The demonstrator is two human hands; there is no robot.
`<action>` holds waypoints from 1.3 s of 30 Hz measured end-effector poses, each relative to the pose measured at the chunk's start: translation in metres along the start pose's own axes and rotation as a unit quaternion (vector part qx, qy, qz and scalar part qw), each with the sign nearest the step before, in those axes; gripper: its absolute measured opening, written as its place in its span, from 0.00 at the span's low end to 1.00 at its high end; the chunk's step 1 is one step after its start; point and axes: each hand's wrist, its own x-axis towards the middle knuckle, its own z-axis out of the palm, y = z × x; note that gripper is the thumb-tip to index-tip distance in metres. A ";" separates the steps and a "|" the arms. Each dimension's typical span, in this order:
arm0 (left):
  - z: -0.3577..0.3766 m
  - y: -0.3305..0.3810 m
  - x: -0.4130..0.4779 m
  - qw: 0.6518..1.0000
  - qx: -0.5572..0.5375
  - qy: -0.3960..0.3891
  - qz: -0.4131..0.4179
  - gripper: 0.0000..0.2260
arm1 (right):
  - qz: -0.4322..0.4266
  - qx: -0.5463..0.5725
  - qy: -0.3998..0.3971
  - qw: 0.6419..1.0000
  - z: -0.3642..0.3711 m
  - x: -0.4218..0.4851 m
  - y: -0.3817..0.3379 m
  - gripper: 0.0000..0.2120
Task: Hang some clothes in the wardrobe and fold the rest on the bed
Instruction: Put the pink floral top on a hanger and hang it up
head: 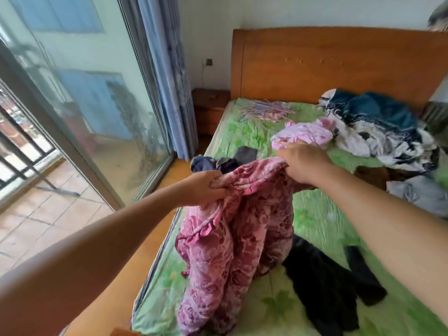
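Looks down on a bed [315,214] under a green flowered quilt. Beside the bed's left side, a tall glass sliding door [84,105]. At the bed's far end, a wooden headboard [327,61]. Off the bed's far left corner, a blue curtain [167,69] hanging to the floor. Above the bed's left edge, held up off the quilt, a pink rose-patterned garment [230,238] with a ruffled trim, its lower folds draping down onto the bed's near left part. On the bed's far right part, just below the headboard, a heap of dark blue and white clothes [378,127]. On the bed's near middle, touching the pink folds, a black garment [320,282] lying crumpled. At the bed's right edge, a pale grey-blue garment [419,195]. In the bed's middle, touching the heap, a light pink garment [303,134]. Next to the bed's far left corner, a dark wooden nightstand [209,103]. On the bed near the headboard's left end, a loose bunch of thin hangers [264,110]. On the bed's left edge, a few small dark clothes [223,163]. Grips the rose-patterned garment's top edge at two spots: left hand [206,187] with fingers curled round bunched cloth over the bed's left edge, right hand [305,163] closed on the cloth nearer the bed's middle, knuckles up.
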 end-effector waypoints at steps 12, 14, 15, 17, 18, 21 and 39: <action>0.213 0.005 0.004 0.970 -0.141 -0.156 -0.121 0.15 | 0.245 0.331 -0.140 0.901 0.212 -0.090 -0.014 0.38; 0.240 0.001 0.006 0.965 -0.128 -0.203 -0.105 0.12 | 0.283 0.340 -0.193 0.876 0.243 -0.121 -0.013 0.39; 0.252 -0.002 0.006 0.963 -0.116 -0.225 -0.094 0.11 | 0.314 0.353 -0.218 0.854 0.258 -0.138 -0.013 0.39; 0.271 -0.010 0.011 0.955 -0.092 -0.264 -0.095 0.13 | 0.372 0.386 -0.250 0.806 0.282 -0.172 -0.016 0.35; 0.276 -0.012 0.016 0.951 -0.093 -0.273 -0.106 0.14 | 0.394 0.401 -0.260 0.785 0.292 -0.188 -0.020 0.32; 0.281 -0.014 0.048 0.965 -0.007 -0.256 -0.061 0.10 | 0.434 0.432 -0.276 0.741 0.316 -0.221 -0.040 0.32; 0.385 -0.008 0.350 0.856 0.391 -0.226 0.250 0.35 | 0.556 0.540 -0.280 0.567 0.460 -0.099 -0.066 0.39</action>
